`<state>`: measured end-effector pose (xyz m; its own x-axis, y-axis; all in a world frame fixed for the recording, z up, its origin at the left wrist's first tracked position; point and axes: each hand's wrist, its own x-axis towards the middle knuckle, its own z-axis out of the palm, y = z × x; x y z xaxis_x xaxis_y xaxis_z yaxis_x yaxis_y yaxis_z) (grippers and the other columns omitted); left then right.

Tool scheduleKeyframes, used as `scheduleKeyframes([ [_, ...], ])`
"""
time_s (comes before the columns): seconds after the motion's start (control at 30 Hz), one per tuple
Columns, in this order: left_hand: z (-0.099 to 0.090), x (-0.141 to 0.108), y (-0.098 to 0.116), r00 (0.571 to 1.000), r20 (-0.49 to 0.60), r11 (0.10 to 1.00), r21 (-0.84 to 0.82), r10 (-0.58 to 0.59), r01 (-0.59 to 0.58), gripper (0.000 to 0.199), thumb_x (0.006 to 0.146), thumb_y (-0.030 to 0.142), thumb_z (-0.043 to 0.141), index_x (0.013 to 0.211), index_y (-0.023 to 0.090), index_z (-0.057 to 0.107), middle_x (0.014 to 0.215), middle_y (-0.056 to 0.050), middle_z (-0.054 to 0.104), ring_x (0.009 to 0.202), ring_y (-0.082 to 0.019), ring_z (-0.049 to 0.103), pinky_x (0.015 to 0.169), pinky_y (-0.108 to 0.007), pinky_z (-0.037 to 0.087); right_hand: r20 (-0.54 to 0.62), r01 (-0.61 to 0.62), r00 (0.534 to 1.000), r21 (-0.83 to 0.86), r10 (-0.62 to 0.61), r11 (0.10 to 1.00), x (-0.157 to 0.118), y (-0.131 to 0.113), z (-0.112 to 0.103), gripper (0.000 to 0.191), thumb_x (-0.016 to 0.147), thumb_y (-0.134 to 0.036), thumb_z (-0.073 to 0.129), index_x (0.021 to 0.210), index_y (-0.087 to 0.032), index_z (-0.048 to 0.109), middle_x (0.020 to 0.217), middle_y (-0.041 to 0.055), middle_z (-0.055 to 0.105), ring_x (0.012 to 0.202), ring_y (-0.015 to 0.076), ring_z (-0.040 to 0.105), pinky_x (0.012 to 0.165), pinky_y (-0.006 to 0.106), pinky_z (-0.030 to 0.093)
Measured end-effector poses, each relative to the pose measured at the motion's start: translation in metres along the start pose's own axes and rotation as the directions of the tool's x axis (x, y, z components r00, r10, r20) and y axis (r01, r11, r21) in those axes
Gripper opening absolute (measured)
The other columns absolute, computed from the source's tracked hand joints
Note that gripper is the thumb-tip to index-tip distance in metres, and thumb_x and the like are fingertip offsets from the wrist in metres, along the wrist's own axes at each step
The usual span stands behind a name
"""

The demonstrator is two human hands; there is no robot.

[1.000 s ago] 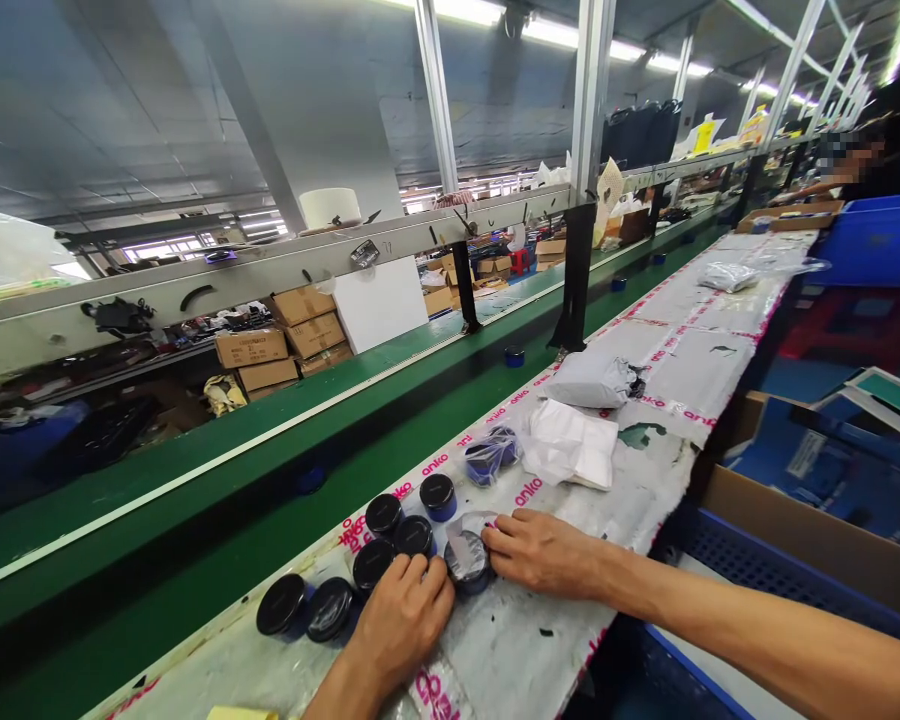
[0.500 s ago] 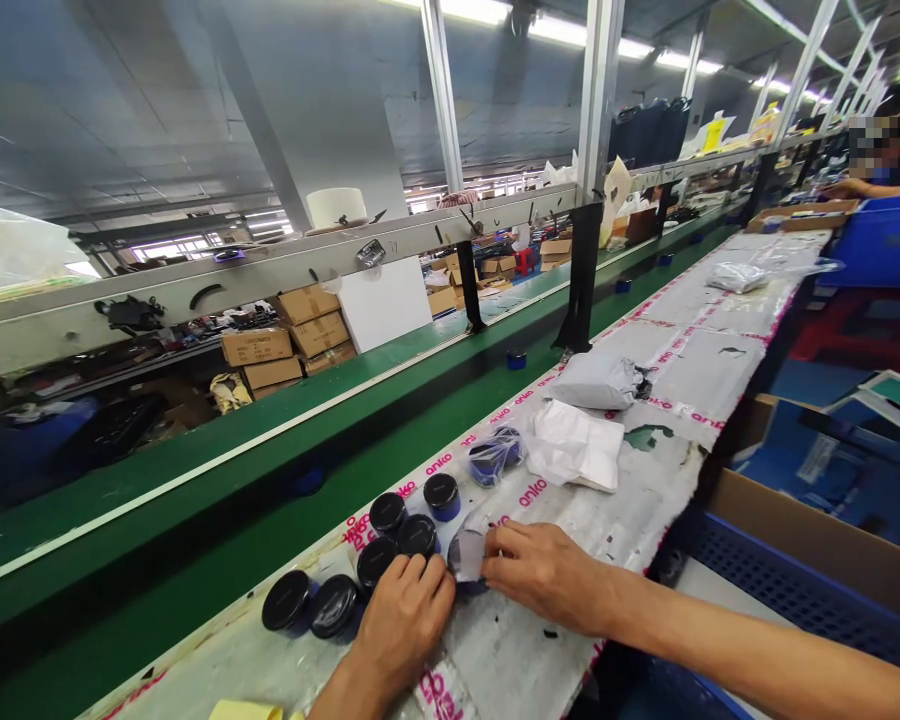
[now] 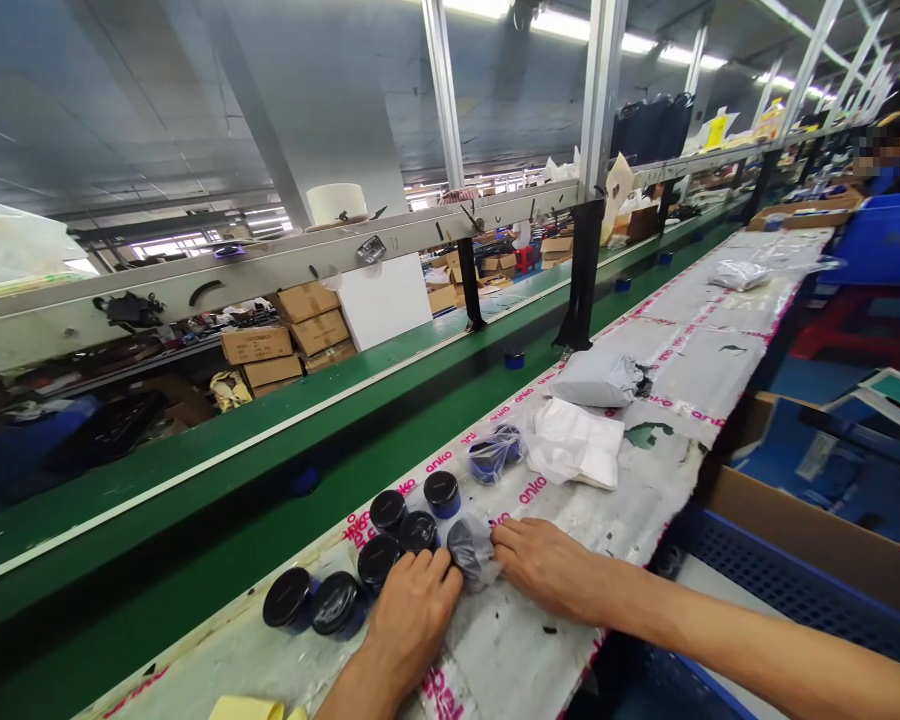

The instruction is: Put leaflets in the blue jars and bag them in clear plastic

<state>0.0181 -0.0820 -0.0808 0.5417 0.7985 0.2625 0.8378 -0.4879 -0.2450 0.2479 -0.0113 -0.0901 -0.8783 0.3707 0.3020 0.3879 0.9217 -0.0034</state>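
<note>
A dark round jar in a clear plastic bag (image 3: 468, 550) lies on the covered bench between my hands. My left hand (image 3: 418, 605) touches the jar's left side, its fingers bent together. On the other side, my right hand (image 3: 536, 565) pinches the edge of the bag. Several black-lidded blue jars (image 3: 335, 604) stand to the left of my left hand, and one more jar (image 3: 442, 494) stands just behind the bagged one. Farther back, bagged jars (image 3: 495, 455) lie beside folded white sheets (image 3: 576, 443).
A green conveyor (image 3: 390, 425) runs behind the bench, with a few blue jars on it. A grey plastic packet (image 3: 596, 378) lies farther along the bench. A blue perforated crate (image 3: 787, 600) is below at the right. A person sits at the far right.
The white patch over the jar between my hands no longer shows; clear film covers it now. My left hand has shifted slightly right, and my right hand slightly right too.
</note>
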Motion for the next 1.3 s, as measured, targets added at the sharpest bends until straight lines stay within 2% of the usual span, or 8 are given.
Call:
scheduleKeyframes([
  [0.13,-0.006,0.013,0.015,0.977,0.043,0.976,-0.050,-0.208,0.210,0.016,0.083,0.005,0.055,0.083,0.020,0.059,0.083,-0.003,0.067,0.066,-0.020,0.065,0.056,-0.031,0.034,0.053,-0.151,0.989,0.369,0.141,0.917,0.010,0.007,-0.011,0.011,0.092,-0.015,0.050,0.091,-0.016,0.062,0.089,0.0075,0.063,0.079,0.0205,0.057,0.072,0.032,0.044],
  [0.27,-0.020,0.034,0.026,0.899,0.084,0.891,-0.122,-0.430,0.437,0.012,0.088,0.011,0.051,0.088,0.020,0.059,0.080,-0.003,0.070,0.061,-0.020,0.067,0.053,-0.031,0.025,0.216,-0.352,0.916,0.837,0.338,0.418,0.018,0.021,-0.015,0.008,0.085,-0.026,0.060,0.080,-0.020,0.058,0.069,-0.0015,0.056,0.064,0.0151,0.050,0.061,0.026,0.038],
  [0.43,-0.030,0.056,0.024,0.816,0.144,0.785,-0.224,-0.560,0.578,0.014,0.094,0.018,0.047,0.089,0.021,0.059,0.075,-0.003,0.072,0.066,-0.021,0.069,0.056,-0.031,0.023,0.300,-0.405,0.840,0.901,0.452,0.154,0.021,0.037,-0.004,0.021,0.089,-0.042,0.049,0.084,-0.021,0.051,0.064,-0.0028,0.055,0.055,0.0132,0.050,0.051,0.024,0.039],
  [0.57,-0.028,0.060,0.028,0.799,0.201,0.743,-0.295,-0.567,0.601,0.010,0.090,0.019,0.051,0.087,0.021,0.061,0.076,-0.004,0.074,0.067,-0.022,0.069,0.057,-0.030,0.023,0.311,-0.395,0.828,0.914,0.467,0.091,0.016,0.035,-0.001,0.022,0.084,-0.042,0.058,0.082,-0.021,0.053,0.062,-0.0022,0.058,0.054,0.0131,0.052,0.051,0.023,0.040],
  [0.7,-0.033,0.062,0.025,0.778,0.230,0.680,-0.384,-0.585,0.624,0.011,0.088,0.020,0.051,0.083,0.021,0.061,0.072,-0.003,0.072,0.065,-0.020,0.067,0.058,-0.028,0.026,0.246,-0.345,0.827,0.932,0.506,0.109,0.016,0.035,-0.012,0.023,0.083,-0.042,0.062,0.082,-0.020,0.054,0.063,-0.0022,0.059,0.055,0.0131,0.052,0.051,0.024,0.039],
  [0.97,-0.059,0.080,-0.002,0.729,0.253,0.543,-0.525,-0.636,0.655,0.016,0.086,0.022,0.049,0.074,0.022,0.060,0.063,0.002,0.066,0.062,-0.013,0.061,0.059,-0.023,0.033,0.050,-0.247,0.748,0.947,0.662,0.207,0.029,0.054,-0.038,0.015,0.085,-0.032,0.061,0.093,-0.021,0.054,0.072,-0.0044,0.056,0.062,0.0121,0.052,0.057,0.025,0.040],
  [1.13,-0.047,0.076,0.006,0.738,0.267,0.563,-0.504,-0.620,0.655,0.017,0.087,0.022,0.051,0.074,0.021,0.063,0.063,0.001,0.066,0.058,-0.014,0.057,0.058,-0.025,0.028,-0.103,-0.353,0.744,0.778,0.660,0.520,0.009,0.043,-0.034,0.015,0.095,-0.029,0.052,0.103,-0.020,0.061,0.079,0.0002,0.063,0.070,0.0161,0.058,0.066,0.030,0.046],
  [1.3,-0.049,0.077,0.004,0.741,0.234,0.585,-0.486,-0.629,0.650,0.021,0.094,0.030,0.046,0.085,0.024,0.064,0.067,0.001,0.066,0.063,-0.016,0.060,0.060,-0.027,0.031,-0.295,-0.198,0.887,0.453,0.356,0.869,-0.002,0.032,-0.029,0.036,0.091,-0.022,0.062,0.127,-0.021,0.058,0.135,0.0131,0.055,0.111,0.0255,0.058,0.090,0.039,0.050],
])
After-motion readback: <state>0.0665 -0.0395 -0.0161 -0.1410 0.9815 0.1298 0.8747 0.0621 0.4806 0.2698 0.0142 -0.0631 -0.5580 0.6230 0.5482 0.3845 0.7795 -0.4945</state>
